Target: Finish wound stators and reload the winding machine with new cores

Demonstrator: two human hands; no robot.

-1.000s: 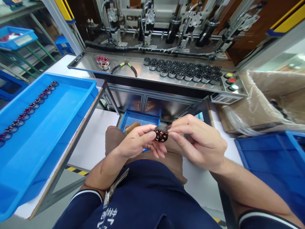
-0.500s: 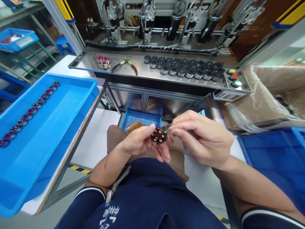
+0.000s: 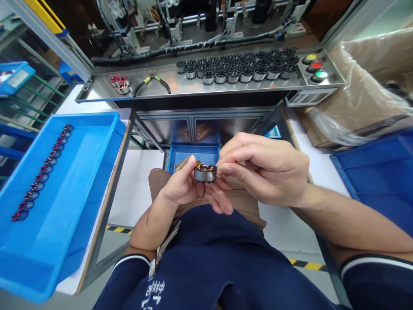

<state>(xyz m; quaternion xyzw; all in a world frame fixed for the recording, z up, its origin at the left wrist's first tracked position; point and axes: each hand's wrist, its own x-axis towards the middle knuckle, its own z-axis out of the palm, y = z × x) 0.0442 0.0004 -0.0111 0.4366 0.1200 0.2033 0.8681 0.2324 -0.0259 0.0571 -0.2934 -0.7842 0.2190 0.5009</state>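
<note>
To the right of the blue tray [image 3: 75, 189], the right hand [image 3: 267, 168] is pinched (on what, I cannot tell) beside a copper-wound ring [image 3: 205, 175] that the left hand [image 3: 182, 186] grasps at mid-frame. Its coppery face, turned toward the camera half a second ago, now points upward, its width running across the frame.

The round part [image 3: 205, 174] in the left hand [image 3: 180, 186] has turned: its coppery face, towards the camera before, now points mostly upward and the silver side shows. The left thumb, laid over the face a second ago, stands upright at the rim. The view has dipped, cropping more of the machine [image 3: 176, 34].
</note>
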